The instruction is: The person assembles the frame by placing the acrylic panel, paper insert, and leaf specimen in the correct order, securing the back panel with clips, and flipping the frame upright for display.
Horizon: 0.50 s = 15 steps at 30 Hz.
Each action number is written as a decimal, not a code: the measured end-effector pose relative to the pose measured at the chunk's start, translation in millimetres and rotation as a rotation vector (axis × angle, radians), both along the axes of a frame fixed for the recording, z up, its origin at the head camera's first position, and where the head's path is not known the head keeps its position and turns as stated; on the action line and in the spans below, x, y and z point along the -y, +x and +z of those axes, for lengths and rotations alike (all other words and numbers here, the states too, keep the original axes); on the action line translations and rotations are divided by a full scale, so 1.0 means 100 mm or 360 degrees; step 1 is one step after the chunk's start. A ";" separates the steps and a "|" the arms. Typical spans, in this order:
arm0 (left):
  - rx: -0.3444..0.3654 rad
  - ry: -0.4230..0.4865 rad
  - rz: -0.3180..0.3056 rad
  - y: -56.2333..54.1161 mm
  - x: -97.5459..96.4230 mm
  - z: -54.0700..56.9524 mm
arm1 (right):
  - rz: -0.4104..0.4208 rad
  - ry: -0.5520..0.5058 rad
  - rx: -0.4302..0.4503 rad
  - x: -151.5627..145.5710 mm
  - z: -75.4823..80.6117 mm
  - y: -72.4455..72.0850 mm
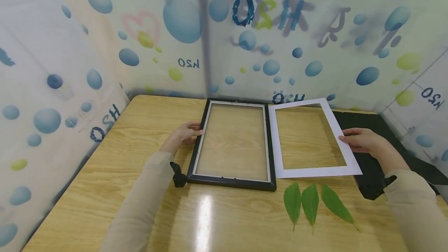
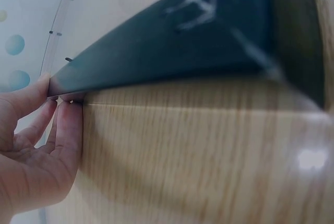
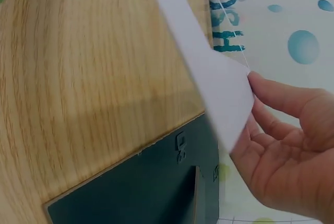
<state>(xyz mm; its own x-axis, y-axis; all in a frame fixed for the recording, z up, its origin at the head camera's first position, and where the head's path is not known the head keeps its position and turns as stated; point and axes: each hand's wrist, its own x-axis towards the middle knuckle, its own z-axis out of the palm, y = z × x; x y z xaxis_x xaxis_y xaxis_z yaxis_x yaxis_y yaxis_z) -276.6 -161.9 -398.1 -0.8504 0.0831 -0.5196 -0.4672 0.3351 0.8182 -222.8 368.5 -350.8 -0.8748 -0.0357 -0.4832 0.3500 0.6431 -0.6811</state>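
A black picture frame (image 1: 231,183) with a clear pane and a pale inner edge lies on the table. My left hand (image 1: 184,133) holds its left side, thumb on top and fingertips under the rim in the left wrist view. To its right, a white picture mat (image 1: 315,172) with a large rectangular window is held tilted by my right hand (image 1: 364,141). Thumb and fingers pinch the mat's right border, as the right wrist view also shows. The mat's left border runs right beside the black frame. In front of the mat lie three green leaves (image 1: 310,204).
A dark backing board (image 1: 371,121) with a raised stand flap lies at the right, partly behind the right hand and mat. The wooden table (image 1: 140,127) meets a patterned curtain (image 1: 147,69) at its back and left. Light glares off the table's front.
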 end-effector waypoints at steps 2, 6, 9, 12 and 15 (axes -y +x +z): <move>0.0000 -0.0001 -0.0008 0.01 0.00 0.01 | -0.0017 -0.0089 -0.0012 0.00 0.03 0.01; -0.0006 -0.0022 -0.0018 0.02 0.01 0.01 | -0.0077 -0.0298 -0.0024 0.04 0.12 0.03; -0.0012 -0.0021 -0.0022 0.02 0.01 0.01 | -0.0123 -0.0489 -0.0016 0.06 0.17 0.03; -0.0019 -0.0009 -0.0013 0.02 0.01 0.01 | -0.0180 -0.0709 0.0011 0.05 0.22 0.04; -0.0031 0.0017 -0.0023 0.01 0.01 0.00 | -0.0224 -0.0877 0.0017 0.04 0.25 0.05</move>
<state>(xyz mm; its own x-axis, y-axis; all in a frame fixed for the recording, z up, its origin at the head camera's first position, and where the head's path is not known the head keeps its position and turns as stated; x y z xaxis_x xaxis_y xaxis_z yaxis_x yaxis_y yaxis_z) -275.6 -162.9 -398.3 -0.8591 0.1011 -0.5018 -0.4461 0.3329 0.8308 -217.7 364.9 -326.1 -0.8844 -0.1687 -0.4352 0.4154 0.1407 -0.8987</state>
